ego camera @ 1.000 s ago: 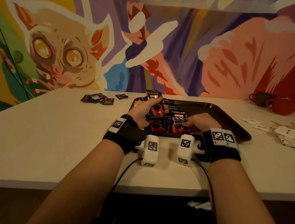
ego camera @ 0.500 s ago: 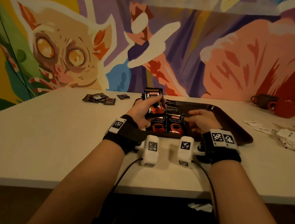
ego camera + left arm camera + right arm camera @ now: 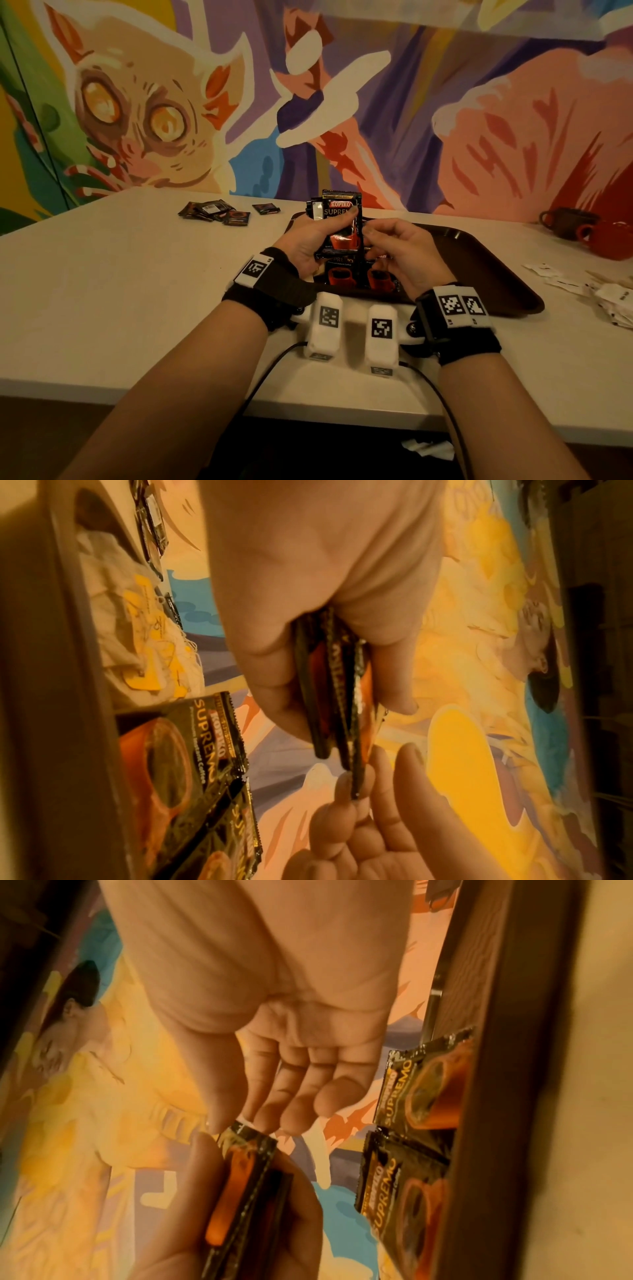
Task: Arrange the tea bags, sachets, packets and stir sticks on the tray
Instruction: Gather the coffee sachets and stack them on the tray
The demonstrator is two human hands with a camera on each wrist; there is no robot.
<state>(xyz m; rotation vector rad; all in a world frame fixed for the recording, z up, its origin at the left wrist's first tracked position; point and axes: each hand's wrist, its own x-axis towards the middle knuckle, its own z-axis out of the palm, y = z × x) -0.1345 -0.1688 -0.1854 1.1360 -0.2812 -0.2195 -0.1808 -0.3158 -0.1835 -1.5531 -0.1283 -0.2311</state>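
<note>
Several coffee packets (image 3: 339, 224) stand upright in a small fanned stack, clenched between thumb and fingers of the left hand (image 3: 306, 242), which holds them above the near end of the tray (image 3: 486, 263). The right hand (image 3: 402, 255) is just beside that grip, its fingertips (image 3: 363, 780) touching the edge of the frontmost packet; whether they already pinch it or only brush it, I cannot tell, though the palm looks loosely spread.

Directly below the grip, two packets (image 3: 359, 275) lie flat side by side on the tray, apparently the start of a row. Left of the grip, tea bags (image 3: 137, 631) sit heaped at the tray's end. Far left on the bench (image 3: 120, 291) lie small dark sachets (image 3: 219, 213), and far right white sachets (image 3: 582, 291).

The likely step is peeling off one packet to lay beside the two. The risk: the packets look slick and thin, so a pull on the front one could drag its neighbours out, and they would drop onto the laid row and knock it askew. A loose pinch could also let the packet land crooked.
</note>
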